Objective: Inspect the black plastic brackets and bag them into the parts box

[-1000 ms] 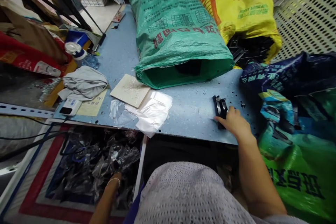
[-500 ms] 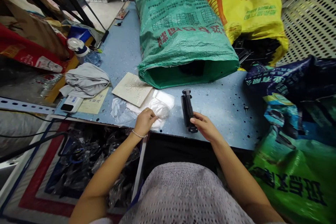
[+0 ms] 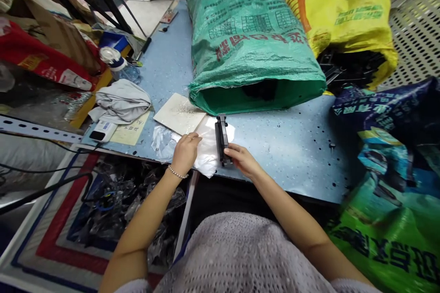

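Observation:
My right hand (image 3: 241,161) grips a long black plastic part (image 3: 222,141) by its right side, thumb towards me. The part stands over the right portion of thin clear plastic bags (image 3: 207,146) lying near the table's front edge. My left hand (image 3: 185,152), with a bead bracelet at the wrist, pinches the film at the left of the bags. Its fingertips are close to the part but apart from it. A square beige board (image 3: 179,113) with small specks on it lies just beyond my left hand, on top of some of the film.
A green woven sack (image 3: 254,55) lies with its mouth facing me; a yellow sack (image 3: 347,13) holds black parts. At left are a grey cloth (image 3: 122,100), a water bottle (image 3: 120,66) and a white device (image 3: 103,131). Below, a bin holds bagged black pieces (image 3: 120,210).
My right hand has carried the black part leftwards, from bare table to over the plastic bags. The film has been drawn out flatter beside my left hand. The view has shifted slightly.

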Motion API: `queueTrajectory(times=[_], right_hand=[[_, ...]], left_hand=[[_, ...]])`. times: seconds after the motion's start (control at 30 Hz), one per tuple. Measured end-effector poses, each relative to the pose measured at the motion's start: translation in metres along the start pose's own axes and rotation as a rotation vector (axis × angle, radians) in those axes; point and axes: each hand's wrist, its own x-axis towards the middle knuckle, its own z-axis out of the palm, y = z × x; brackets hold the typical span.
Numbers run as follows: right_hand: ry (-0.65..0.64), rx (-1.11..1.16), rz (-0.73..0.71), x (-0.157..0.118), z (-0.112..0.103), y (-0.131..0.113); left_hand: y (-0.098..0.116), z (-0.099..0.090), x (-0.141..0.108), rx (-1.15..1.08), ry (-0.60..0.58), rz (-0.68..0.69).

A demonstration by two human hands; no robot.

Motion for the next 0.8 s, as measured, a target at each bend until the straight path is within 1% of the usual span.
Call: queueTrajectory(times=[0.03, 0.07, 0.13, 0.17, 0.23, 0.3, 0.33, 0.4, 0.47, 0.5, 0.57, 0.6, 0.63, 0.67, 0.7, 0.77, 0.8], right_hand=[[0.031, -0.078, -0.032, -0.006, -0.005, -0.002], [0.03, -0.152, -0.059, -0.013, -0.01, -0.004], [-0.061, -0.25, -0.063, -0.027, -0.017, -0.007], [-0.129, -0.257, -0.025, -0.032, -0.02, -0.008], [-0.236, -0.184, 0.104, -0.037, -0.022, -0.006], [-0.272, -0.033, 0.2, -0.032, -0.021, -0.003], [-0.276, 0.052, 0.214, -0.028, -0.019, -0.001], [-0.243, 0.175, 0.16, -0.017, -0.014, 0.002], [-0.155, 0.148, 0.057, -0.01, -0.005, 0.006], [-0.099, 0.071, -0.009, -0.008, 0.0, 0.008], [-0.002, -0.155, -0.149, -0.009, 0.01, 0.013], [0.023, -0.264, -0.215, -0.011, 0.013, 0.015], [0.021, -0.343, -0.266, -0.015, 0.016, 0.016], [-0.017, -0.384, -0.289, -0.019, 0.018, 0.017], [-0.089, -0.393, -0.282, -0.023, 0.018, 0.016], [-0.29, -0.359, -0.215, -0.031, 0.017, 0.011], [-0.379, -0.34, -0.175, -0.033, 0.016, 0.008]], left_hand=[[-0.003, 0.0, 0.002, 0.047, -0.001, 0.02], [-0.005, -0.001, 0.003, 0.053, -0.006, 0.036], [-0.007, 0.0, 0.007, 0.003, -0.002, 0.06], [-0.005, -0.001, 0.007, -0.03, 0.006, 0.069], [0.003, -0.002, 0.004, -0.073, 0.011, 0.11], [0.016, -0.004, -0.006, -0.082, -0.021, 0.21], [0.023, -0.004, -0.014, -0.085, -0.057, 0.274], [0.036, -0.003, -0.03, -0.105, -0.142, 0.388], [0.046, 0.001, -0.043, -0.133, -0.207, 0.442], [0.048, 0.003, -0.048, -0.138, -0.226, 0.451], [0.05, 0.007, -0.051, -0.107, -0.253, 0.447], [0.051, 0.007, -0.051, -0.078, -0.262, 0.447], [0.053, 0.005, -0.051, -0.043, -0.253, 0.446], [0.056, 0.0, -0.051, -0.005, -0.23, 0.447], [0.061, -0.007, -0.053, 0.033, -0.202, 0.449], [0.069, -0.029, -0.064, 0.093, -0.171, 0.426], [0.071, -0.042, -0.073, 0.118, -0.194, 0.376]])
